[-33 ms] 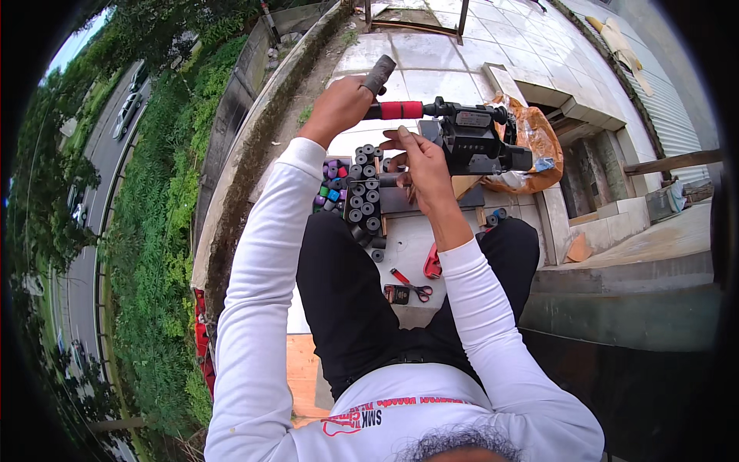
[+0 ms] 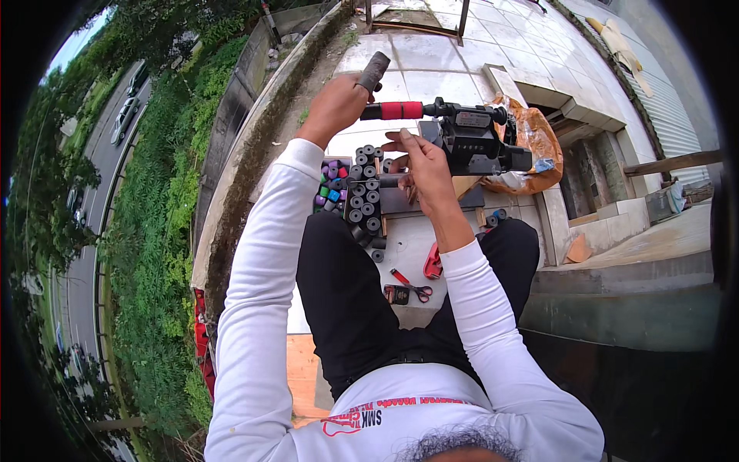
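My left hand (image 2: pixel 336 109) is wrapped round a dark grey cylinder (image 2: pixel 375 71) that sticks up past the fist. Right beside this fist is the tip of a horizontal shaft with a red sleeve (image 2: pixel 400 111), which runs into a black machine (image 2: pixel 471 132). Below the sleeve, my right hand (image 2: pixel 428 169) has its fingers apart, pointing left. Its lower fingers lie at a dark roll (image 2: pixel 389 181); whether they press on it I cannot make out. Left of that hand several black rolls (image 2: pixel 369 195) stand packed together, next to small coloured rolls (image 2: pixel 333 185).
An orange plastic bag (image 2: pixel 543 144) sits behind the machine. Between my knees are scissors (image 2: pixel 422 292), a small black box (image 2: pixel 397 294), a red cutter (image 2: pixel 399 275) and a red tool (image 2: pixel 433 263). A low wall (image 2: pixel 231 177) runs along the left, with plants and a road beyond.
My left hand and the dark grey cylinder have shifted slightly left, baring a little more of the shaft. My right hand has hardly moved.
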The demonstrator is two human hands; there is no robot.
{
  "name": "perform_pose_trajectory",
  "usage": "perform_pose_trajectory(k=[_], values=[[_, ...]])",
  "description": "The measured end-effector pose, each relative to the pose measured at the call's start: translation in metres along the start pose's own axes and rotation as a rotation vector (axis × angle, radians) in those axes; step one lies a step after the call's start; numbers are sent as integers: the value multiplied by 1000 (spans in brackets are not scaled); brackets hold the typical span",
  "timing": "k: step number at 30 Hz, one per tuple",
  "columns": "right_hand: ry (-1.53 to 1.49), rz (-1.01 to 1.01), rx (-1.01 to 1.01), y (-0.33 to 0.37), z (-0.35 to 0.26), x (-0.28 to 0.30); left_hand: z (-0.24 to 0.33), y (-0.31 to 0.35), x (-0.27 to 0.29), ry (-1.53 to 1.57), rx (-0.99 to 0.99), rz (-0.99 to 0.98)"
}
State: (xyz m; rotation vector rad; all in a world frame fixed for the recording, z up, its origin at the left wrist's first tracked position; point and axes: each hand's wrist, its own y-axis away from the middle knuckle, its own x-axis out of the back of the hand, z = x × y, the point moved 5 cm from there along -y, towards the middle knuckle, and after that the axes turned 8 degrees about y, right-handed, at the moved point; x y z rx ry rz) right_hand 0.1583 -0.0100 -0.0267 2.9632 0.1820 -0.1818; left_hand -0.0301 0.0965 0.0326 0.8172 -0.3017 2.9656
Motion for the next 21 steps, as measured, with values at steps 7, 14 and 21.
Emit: perform_pose_trajectory(k=[7, 14, 21], values=[[120, 67, 57, 6, 16, 22, -4, 18, 2, 513, 15, -40], [241, 179, 220, 1, 4, 0, -24, 42, 2, 527, 243, 108], [194, -5, 127, -22, 5, -4, -62, 72, -13, 761, 408, 132]])
